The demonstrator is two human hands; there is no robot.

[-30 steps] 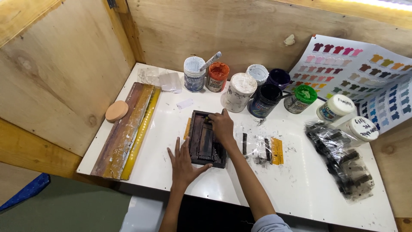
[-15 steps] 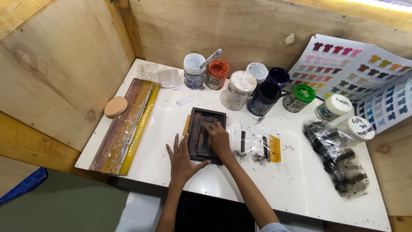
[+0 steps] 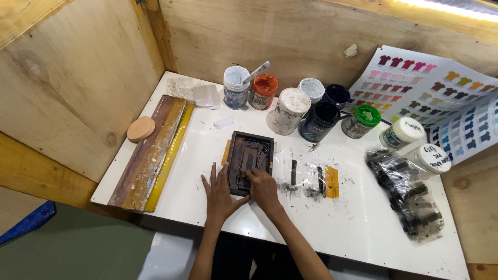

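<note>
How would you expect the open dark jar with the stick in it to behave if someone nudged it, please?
The open dark jar looks squat and broad-based, so it would probably slide rather than tip. Its stick leans over the rim, so it might shift. It stands tightly among other jars, such as the white-lidded jar, and would likely bump them.

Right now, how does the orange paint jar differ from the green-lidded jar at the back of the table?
The orange paint jar stands open, its orange paint showing; the green-lidded jar is closed. The orange paint jar sits left of the jar cluster beside a white pot holding a stirrer; the green-lidded jar sits right, by the colour chart. Both stand upright on the white table.
</note>
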